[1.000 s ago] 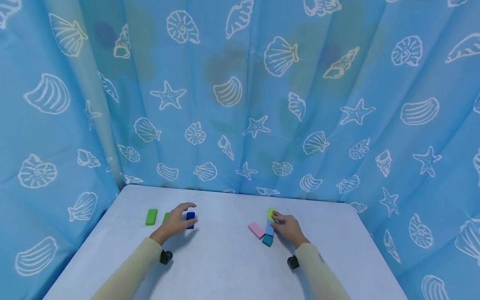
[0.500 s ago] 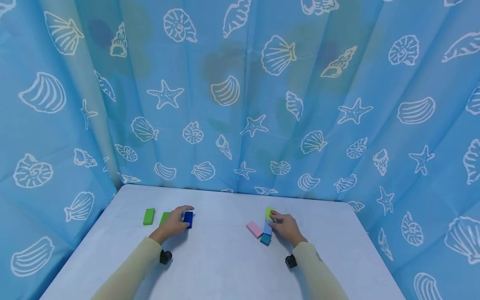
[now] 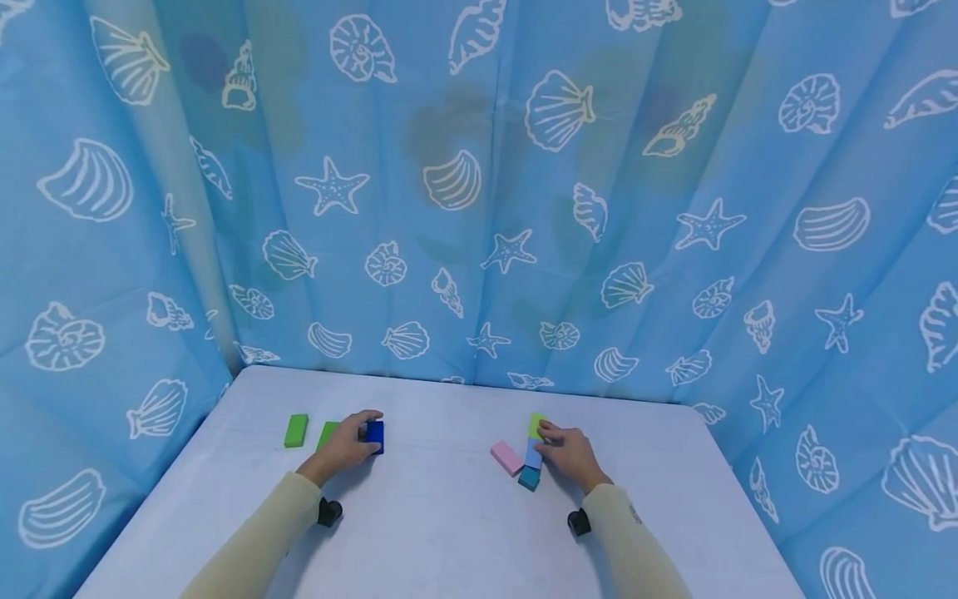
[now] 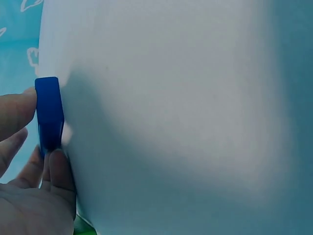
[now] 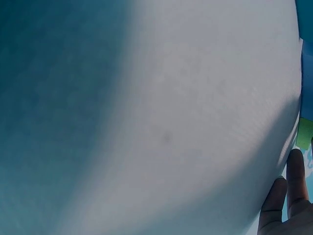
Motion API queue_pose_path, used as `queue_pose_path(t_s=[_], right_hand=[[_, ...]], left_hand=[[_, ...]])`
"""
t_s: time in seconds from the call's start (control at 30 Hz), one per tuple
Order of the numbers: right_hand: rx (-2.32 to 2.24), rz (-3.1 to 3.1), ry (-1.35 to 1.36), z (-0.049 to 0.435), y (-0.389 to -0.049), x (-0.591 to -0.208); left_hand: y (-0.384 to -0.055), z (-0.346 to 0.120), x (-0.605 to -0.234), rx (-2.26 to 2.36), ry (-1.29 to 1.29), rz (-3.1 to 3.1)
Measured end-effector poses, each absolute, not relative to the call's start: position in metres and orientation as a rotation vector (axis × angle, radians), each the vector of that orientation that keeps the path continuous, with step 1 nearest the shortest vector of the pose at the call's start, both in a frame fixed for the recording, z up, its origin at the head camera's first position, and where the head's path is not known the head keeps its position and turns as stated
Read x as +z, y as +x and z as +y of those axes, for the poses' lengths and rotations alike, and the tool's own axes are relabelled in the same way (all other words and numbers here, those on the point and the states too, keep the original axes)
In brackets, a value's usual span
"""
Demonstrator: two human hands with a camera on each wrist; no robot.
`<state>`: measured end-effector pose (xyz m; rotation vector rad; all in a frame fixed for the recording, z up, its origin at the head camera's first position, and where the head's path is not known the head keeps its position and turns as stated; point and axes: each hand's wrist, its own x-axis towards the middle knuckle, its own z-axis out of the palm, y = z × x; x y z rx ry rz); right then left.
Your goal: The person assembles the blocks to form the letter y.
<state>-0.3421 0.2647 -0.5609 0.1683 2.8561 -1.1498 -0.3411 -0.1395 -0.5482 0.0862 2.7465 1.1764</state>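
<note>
My head view puts the left hand (image 3: 348, 445) on the left half of the white worktop (image 3: 441, 516), pinching the dark blue block (image 3: 377, 438) between thumb and fingers, which are spread only as wide as the block. The left wrist view shows me the same grip from closer: digits on two sides of the block, its outer face bare. Whether the block touches the worktop I cannot tell.

That hand stands in my way of the nearer green block (image 3: 327, 433), which is partly hidden behind it; the outer green block (image 3: 296, 431) lies apart, farther left, in full sight.

On the right half I have the right hand (image 3: 572, 456) with thumb and fingers partly spread, tips at the light blue block (image 3: 532, 454) and the yellow-green block (image 3: 536, 424). I cannot tell whether it grips either; my right wrist view catches only fingertips at its edge. These two blocks run in a line, yellow-green at the far end, with the teal block (image 3: 529, 478) at the near end. The pink block (image 3: 506, 458) lies slanted just beside them, on their left.

Behind the worktop hangs a blue curtain (image 3: 479, 208) printed with white shells and starfish.
</note>
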Motion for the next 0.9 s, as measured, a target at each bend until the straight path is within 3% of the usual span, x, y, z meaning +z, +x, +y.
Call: queue_pose_path(t_s=[0.9], right_hand=[[-1.180,2.859,0.115,0.2657,-0.3411,-0.5609]], left_hand=[[-0.3470,-0.1312,-0.5521,1.162,0.010,2.759]])
